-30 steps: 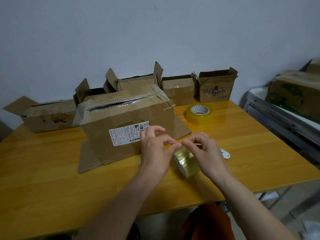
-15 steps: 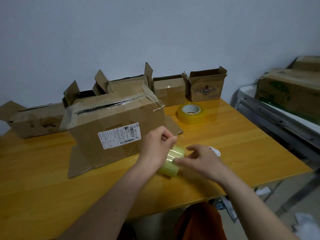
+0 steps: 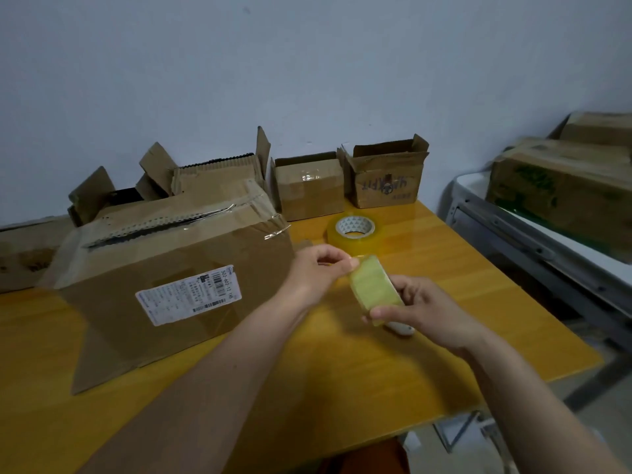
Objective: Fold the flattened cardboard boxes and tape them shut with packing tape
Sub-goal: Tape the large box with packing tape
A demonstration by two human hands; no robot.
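The tape roll, pale yellow and translucent, is held above the near right part of the wooden table. The right hand grips its lower rim, fingers curled round it; the left hand pinches the tape's edge at the top. To the left stands a large cardboard box with a white shipping label. A second tape roll lies farther back.

Big box left on counter, tape roll right of it, small boxes behind along wall.
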